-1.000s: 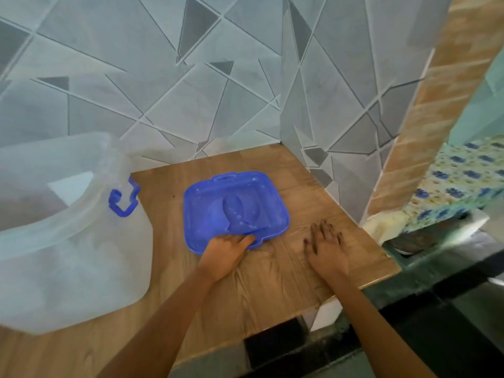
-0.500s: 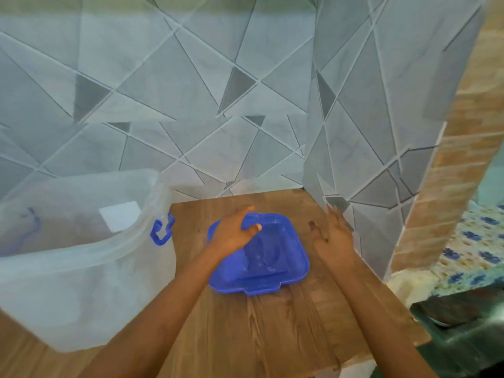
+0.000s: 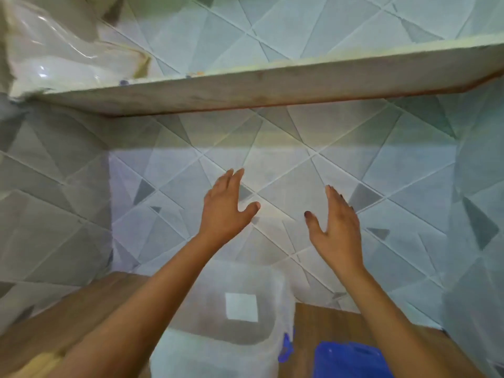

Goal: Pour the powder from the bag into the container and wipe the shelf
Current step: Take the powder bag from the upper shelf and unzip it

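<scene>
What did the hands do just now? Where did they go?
The left hand let go of the blue lid and the right hand lifted off the counter; both rose, open and empty, toward the shelf with the bag. The lid stayed on the counter beside the open container.

Both forearms reach up below the shelf (image 3: 272,88). The left hand (image 3: 226,205) and right hand (image 3: 338,225) are side by side and apart, fingers straight, thumbs spread toward each other, both empty.
</scene>
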Tool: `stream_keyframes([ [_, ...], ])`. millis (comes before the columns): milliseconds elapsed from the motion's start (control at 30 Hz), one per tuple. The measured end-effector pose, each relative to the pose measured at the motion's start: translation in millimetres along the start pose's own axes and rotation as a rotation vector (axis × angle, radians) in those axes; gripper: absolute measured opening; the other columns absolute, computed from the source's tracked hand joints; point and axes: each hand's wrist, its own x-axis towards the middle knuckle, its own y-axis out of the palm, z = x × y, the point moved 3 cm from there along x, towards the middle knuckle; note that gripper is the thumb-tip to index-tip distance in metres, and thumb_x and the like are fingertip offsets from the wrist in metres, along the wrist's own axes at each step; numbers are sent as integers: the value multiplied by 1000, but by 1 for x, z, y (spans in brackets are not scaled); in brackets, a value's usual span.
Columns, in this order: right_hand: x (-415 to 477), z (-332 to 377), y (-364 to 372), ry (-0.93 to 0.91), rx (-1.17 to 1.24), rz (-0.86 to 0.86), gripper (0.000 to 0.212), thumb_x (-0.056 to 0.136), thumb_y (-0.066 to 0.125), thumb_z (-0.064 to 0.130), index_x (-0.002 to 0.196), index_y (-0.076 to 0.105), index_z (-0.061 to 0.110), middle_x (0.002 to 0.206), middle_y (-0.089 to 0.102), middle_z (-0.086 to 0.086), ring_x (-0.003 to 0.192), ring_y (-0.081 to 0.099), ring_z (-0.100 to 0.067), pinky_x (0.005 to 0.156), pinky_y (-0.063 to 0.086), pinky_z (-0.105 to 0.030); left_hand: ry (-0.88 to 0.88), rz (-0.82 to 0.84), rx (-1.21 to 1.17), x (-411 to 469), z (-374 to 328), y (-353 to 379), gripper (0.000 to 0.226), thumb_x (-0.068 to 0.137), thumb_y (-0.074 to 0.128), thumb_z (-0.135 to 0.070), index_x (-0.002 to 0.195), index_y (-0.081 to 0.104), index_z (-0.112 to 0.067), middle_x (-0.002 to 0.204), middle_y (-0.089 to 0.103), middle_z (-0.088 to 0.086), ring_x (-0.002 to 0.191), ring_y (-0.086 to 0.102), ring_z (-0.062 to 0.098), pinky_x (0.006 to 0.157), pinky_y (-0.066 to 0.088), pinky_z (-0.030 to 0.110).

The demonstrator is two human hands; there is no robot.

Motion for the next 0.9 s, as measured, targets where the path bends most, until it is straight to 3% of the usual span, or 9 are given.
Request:
stream_keyframes([
  [167, 16, 100, 64, -150, 26, 17, 69, 90, 43, 45, 148, 22, 14, 157, 22, -6, 146, 19, -25, 119, 15, -40, -67, -128, 162, 3, 97, -97, 75, 87, 56, -44, 148, 19, -21, 158, 17, 5, 146, 17, 24, 117, 17, 43],
  [367, 31, 247, 153, -324, 162, 104, 68, 93, 48, 36, 149, 15, 17, 159, 14, -1, 147, 10, -19, 120, 12, -35, -96, -249, 331, 3, 219, -220, 77, 83, 50, -51, 147, 22, -20, 157, 19, 5, 146, 17, 23, 117, 18, 42],
  [500, 50, 339, 197, -389, 242, 72, 66, 94, 47, 34, 149, 14, 17, 159, 14, -1, 147, 11, -18, 119, 11, -32, -91, -313, 417, 16, 286, -290, 74, 87, 55, -44, 148, 20, -21, 157, 20, 4, 145, 19, 23, 116, 17, 42],
  [900, 167, 497, 282, -545, 177, -152, 63, 92, 50, 28, 147, 25, 12, 156, 25, -4, 145, 18, -18, 118, 11, -30, -34, -412, 485, 140, 408, -377, 68, 88, 53, -42, 145, 24, -19, 152, 30, 6, 139, 30, 25, 113, 25, 41],
])
